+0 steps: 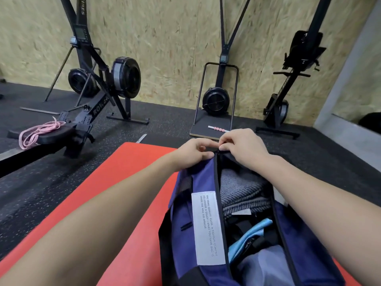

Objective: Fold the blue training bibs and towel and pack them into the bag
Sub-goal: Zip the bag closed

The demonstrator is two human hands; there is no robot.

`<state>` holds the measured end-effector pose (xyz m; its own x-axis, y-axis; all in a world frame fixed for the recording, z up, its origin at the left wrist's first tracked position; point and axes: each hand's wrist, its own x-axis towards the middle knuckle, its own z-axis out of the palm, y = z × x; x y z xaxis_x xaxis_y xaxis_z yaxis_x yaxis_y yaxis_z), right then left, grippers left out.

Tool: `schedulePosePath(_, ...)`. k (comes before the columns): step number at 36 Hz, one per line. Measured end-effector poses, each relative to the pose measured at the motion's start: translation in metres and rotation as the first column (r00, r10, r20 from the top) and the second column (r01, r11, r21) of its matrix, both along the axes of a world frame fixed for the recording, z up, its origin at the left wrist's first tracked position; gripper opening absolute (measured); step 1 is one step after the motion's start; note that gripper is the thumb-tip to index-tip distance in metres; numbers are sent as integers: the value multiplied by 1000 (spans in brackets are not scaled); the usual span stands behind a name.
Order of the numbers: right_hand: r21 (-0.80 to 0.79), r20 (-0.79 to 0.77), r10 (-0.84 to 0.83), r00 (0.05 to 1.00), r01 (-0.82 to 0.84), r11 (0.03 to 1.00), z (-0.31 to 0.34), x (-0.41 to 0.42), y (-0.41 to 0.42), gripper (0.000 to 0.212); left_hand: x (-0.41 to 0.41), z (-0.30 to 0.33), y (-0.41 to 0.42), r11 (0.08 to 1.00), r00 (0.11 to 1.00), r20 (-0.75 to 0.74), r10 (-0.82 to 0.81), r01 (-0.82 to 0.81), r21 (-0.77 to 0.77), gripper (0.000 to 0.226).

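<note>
Head view, left to right: at nine o'clock a pink cord (39, 132) lies looped on the seat of a black rowing machine (99, 93), whose rail runs out of frame at the left edge. A red mat (127, 182) fills the lower middle, its near corners cut off. The left hand (193, 151) rests at the far end of the bag (185, 213), its fingers curled onto the cloth beside the zip. At twelve o'clock, beyond the hands, a board (203, 131) carries a white stick with pink beads (218, 129), partly hidden by the right hand (241, 144). That hand's fingers are pinched together at the zip's far end; the puller itself cannot be made out. The blue bag lies open along its length on the mat, its near end cut off by the frame. Inside, a grey towel (241, 190) sits toward the far end, and light blue bibs (247, 238) show nearer, half buried among dark straps. The right forearm covers the bag's right rim.
</note>
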<state>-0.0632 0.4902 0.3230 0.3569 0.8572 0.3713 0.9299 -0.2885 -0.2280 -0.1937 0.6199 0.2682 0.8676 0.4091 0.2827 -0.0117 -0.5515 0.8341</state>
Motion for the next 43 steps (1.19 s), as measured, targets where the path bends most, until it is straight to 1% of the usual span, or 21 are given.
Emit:
schedulePosePath(2, 36, 37, 40, 999, -41, 998, 6, 2, -3, 8, 1, 6, 3, 991, 993, -35, -111, 109, -72, 33)
schedulePosePath(4, 47, 59, 56, 997, -59, 997, 8, 3, -5, 8, 6, 7, 8, 984, 986, -57, -159, 153, -96, 30)
schedulePosePath(9, 53, 80, 70, 994, -74, 996, 5, 6, -4, 9, 19, 9, 19, 992, 983, -135, -121, 126, 26, 24)
schedulePosePath(13, 16, 92, 82, 992, -84, 996, 1, 7, -1, 10, 21, 9, 22, 986, 984, -160, -85, 106, 131, 22)
schedulePosePath(16, -12, 103, 83, 991, -83, 997, 2, 5, -2, 9, 21, 6, 23, 985, 985, -164, -59, 84, 151, 21)
schedulePosePath(20, -83, 174, 68, 982, -54, 995, 8, 2, -8, 4, 19, -3, 33, 990, 986, -166, 31, -8, 142, 17)
schedulePosePath(22, -92, 145, 63, 987, -50, 995, 12, -1, -14, 6, 19, -8, 38, 981, 985, -131, 113, -90, 169, 21)
schedulePosePath(24, -91, 81, 62, 995, -55, 994, 16, -2, -22, 12, 19, -12, 39, 971, 980, -105, 169, -147, 188, 22)
schedulePosePath(30, -144, -46, 62, 997, -68, 987, 19, -3, -49, 19, 17, -13, 30, 948, 964, -101, 244, -216, 235, 20)
schedulePosePath(34, -181, -142, 137, 980, -161, 970, 25, -8, -67, 21, 13, -13, 24, 924, 946, -112, 306, -266, 275, 22)
schedulePosePath(37, -180, -208, 185, 960, -224, 958, 32, -12, -81, 15, 9, -17, 25, 920, 934, -113, 339, -303, 250, 23)
schedulePosePath(40, -131, -237, 175, 956, -210, 969, 31, -11, -88, 10, 4, -12, 21, 926, 945, -82, 317, -289, 242, 20)
schedulePosePath(43, -92, -263, 151, 953, -180, 979, 27, -9, -90, 12, -6, 5, 3, 964, 980, -24, 198, -190, 187, 24)
